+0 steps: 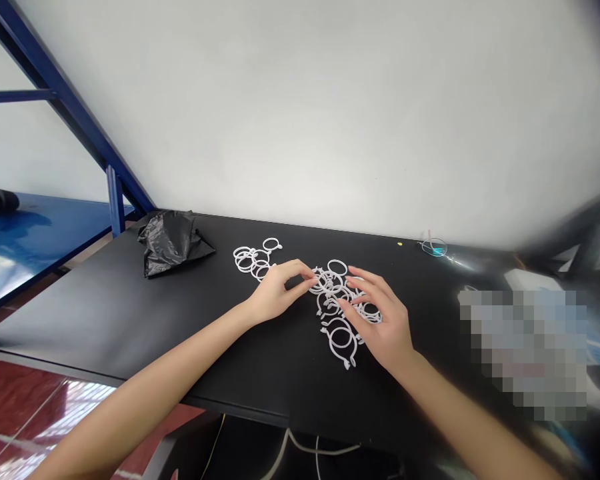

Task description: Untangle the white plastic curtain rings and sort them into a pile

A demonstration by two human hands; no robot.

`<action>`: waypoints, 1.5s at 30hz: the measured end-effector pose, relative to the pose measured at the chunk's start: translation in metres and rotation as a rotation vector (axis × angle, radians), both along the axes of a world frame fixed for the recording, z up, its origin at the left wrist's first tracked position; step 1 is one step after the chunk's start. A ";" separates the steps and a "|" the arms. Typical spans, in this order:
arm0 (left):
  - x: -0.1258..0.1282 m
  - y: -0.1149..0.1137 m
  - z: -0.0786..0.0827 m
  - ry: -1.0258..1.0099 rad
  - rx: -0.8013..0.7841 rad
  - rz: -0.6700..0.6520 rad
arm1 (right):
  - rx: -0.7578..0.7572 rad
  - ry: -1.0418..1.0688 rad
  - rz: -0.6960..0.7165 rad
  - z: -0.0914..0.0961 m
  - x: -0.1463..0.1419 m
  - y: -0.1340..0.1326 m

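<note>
A loose pile of white curtain rings (341,348), each with a small eyelet, lies on the black table between my hands. My left hand (280,288) is at the pile's left edge, thumb and fingertips pinched on a ring there; the fingers partly cover it. Over the right side of the pile is my right hand (383,320), its thumb and fingers apart and curved around several rings. Whether its fingertips touch them I cannot tell. A smaller group of white rings (245,260) lies behind and left of my left hand, partly overlapping.
A crumpled black plastic bag (173,243) sits at the table's back left. Clear round item (434,247) lies near the wall at the back right. A blurred-out package (525,347) is on the right. The black table (130,313) meets a blue metal frame (80,120) on the left.
</note>
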State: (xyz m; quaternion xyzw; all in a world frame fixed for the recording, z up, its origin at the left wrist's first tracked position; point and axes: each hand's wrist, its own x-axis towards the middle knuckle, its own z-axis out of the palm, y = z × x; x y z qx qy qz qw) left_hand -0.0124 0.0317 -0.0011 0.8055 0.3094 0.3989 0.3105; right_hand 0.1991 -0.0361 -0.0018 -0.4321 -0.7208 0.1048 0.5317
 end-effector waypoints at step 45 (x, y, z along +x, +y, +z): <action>-0.057 0.038 0.009 0.625 0.361 0.400 | -0.317 0.276 0.095 -0.004 -0.001 0.002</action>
